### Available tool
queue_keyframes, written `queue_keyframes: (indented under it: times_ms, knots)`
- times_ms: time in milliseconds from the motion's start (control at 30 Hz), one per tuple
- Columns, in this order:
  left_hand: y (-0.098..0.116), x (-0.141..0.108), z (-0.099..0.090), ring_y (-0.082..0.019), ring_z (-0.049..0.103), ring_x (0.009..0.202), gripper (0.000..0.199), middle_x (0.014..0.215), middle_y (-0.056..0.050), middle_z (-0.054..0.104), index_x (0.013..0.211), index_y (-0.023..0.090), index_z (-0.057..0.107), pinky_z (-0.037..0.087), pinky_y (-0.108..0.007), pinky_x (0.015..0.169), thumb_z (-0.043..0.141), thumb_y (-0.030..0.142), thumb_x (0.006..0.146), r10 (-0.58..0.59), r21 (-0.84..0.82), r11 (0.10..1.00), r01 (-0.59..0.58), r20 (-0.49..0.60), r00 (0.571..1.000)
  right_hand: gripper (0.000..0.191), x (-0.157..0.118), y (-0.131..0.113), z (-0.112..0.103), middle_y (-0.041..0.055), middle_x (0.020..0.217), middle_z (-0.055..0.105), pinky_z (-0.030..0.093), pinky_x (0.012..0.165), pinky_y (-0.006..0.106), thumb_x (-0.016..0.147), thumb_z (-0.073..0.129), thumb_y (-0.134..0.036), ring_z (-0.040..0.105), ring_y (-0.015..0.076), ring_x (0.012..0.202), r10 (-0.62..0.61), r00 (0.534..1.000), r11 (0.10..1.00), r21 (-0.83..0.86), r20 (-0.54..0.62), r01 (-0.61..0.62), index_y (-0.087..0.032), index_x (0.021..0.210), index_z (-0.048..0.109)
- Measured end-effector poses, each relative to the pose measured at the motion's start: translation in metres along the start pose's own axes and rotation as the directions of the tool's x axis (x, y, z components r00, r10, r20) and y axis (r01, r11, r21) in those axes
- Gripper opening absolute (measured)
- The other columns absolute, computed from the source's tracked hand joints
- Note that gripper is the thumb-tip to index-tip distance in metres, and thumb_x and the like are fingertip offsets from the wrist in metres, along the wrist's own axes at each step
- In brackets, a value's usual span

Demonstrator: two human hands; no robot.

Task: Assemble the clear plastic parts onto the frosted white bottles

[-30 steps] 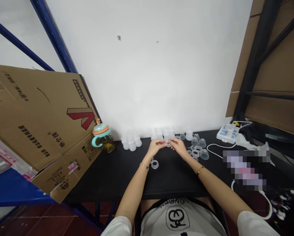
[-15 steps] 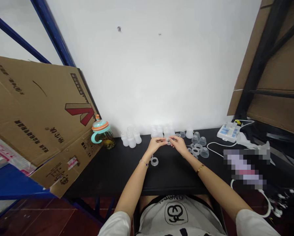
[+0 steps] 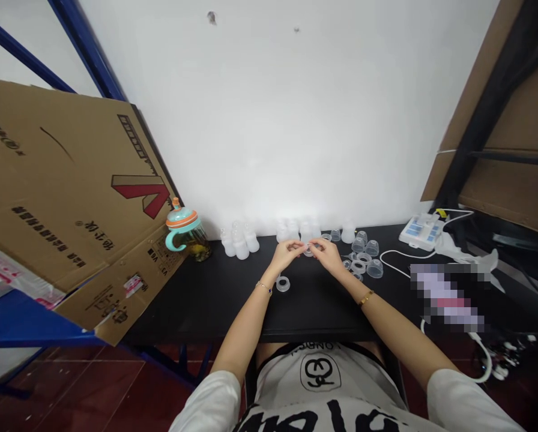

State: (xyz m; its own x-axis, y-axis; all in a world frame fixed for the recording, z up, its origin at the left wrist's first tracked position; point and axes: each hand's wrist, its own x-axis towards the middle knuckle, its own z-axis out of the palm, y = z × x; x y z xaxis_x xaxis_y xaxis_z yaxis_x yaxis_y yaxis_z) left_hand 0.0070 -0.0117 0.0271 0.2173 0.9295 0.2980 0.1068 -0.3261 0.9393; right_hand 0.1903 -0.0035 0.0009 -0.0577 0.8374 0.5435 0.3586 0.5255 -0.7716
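Fingers (image 3: pixel 295 245): left hand (image 3: pixel 287 253) and right hand (image 3: pixel 327 255) come together above the desk (image 3: pixel 215 300), fingertips pinching a small clear part (image 3: pixel 308 252).
Clear part: translucent and round-looking, between the two hands; the fingers hide much of it, so its full shape cannot be told.
Loose ring (image 3: pixel 283 284): smooth, see-through, on the desk just beside the left wrist.
Bottles (image 3: pixel 241 247): milky, round-bodied, clear narrower tops, grouped left of the left hand; more stand beyond the hands near the white wall (image 3: pixel 269 132). Contents cannot be seen.
Cups (image 3: pixel 374 269): clear domes clustered right of the right hand, rings (image 3: pixel 358 266) among them.
Jug (image 3: pixel 188 230): teal-and-orange lid, transparent body, yellowish matter low inside.
Box (image 3: pixel 80 198): printed brown cardboard along the desk's left end.
Room: black desk surface spreads between the forearms to its straight front edge, and between jug and left forearm.
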Motion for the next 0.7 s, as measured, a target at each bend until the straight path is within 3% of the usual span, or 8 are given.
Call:
queue_keyframes:
  times_ms: [133,333,500,700]
  knots:
    - [-0.0006,0.0009,-0.0001,-0.014,0.063,0.064,0.041,0.076,-0.005,0.072,0.089,0.013,0.075,0.05,-0.026,0.062,0.085,0.048,0.069,-0.007,-0.017,1.0,0.007,0.0,1.0,0.032,-0.0003,-0.002,0.0002,0.0085,0.09,0.074,0.051,0.057,0.029,0.087,0.061,-0.044,0.063,0.0161,0.057,0.0,1.0,1.0,0.014,0.001,0.0,-0.017,0.097,0.076]
    - [0.0006,0.0026,-0.0049,-0.013,0.063,0.061,0.037,0.077,-0.006,0.074,0.092,0.013,0.075,0.05,-0.026,0.061,0.082,0.044,0.073,-0.049,-0.054,0.998,0.044,-0.11,0.993,0.04,0.0012,-0.0001,0.0011,0.0096,0.106,0.074,0.05,0.047,0.026,0.084,0.063,-0.04,0.062,0.0131,0.053,0.137,0.99,0.981,0.134,0.029,-0.139,-0.018,0.116,0.072]
    - [0.0041,0.001,-0.0049,-0.012,0.062,0.058,0.034,0.078,-0.006,0.074,0.091,0.014,0.073,0.05,-0.026,0.06,0.083,0.04,0.072,-0.051,-0.089,0.995,0.043,-0.095,0.994,0.038,0.0025,0.0044,0.0036,0.009,0.103,0.073,0.048,0.043,0.023,0.08,0.067,-0.033,0.062,0.0124,0.052,0.193,0.978,0.966,0.161,0.076,-0.203,-0.018,0.115,0.071]
    - [0.0028,0.0022,-0.0037,-0.012,0.063,0.061,0.032,0.084,-0.007,0.074,0.091,0.014,0.073,0.053,-0.026,0.061,0.084,0.035,0.071,-0.043,-0.088,0.995,0.036,-0.075,0.996,0.04,0.002,0.006,0.0045,0.0076,0.097,0.074,0.051,0.046,0.023,0.08,0.067,-0.032,0.064,0.0132,0.054,0.144,0.986,0.978,0.141,0.087,-0.155,-0.018,0.117,0.071]
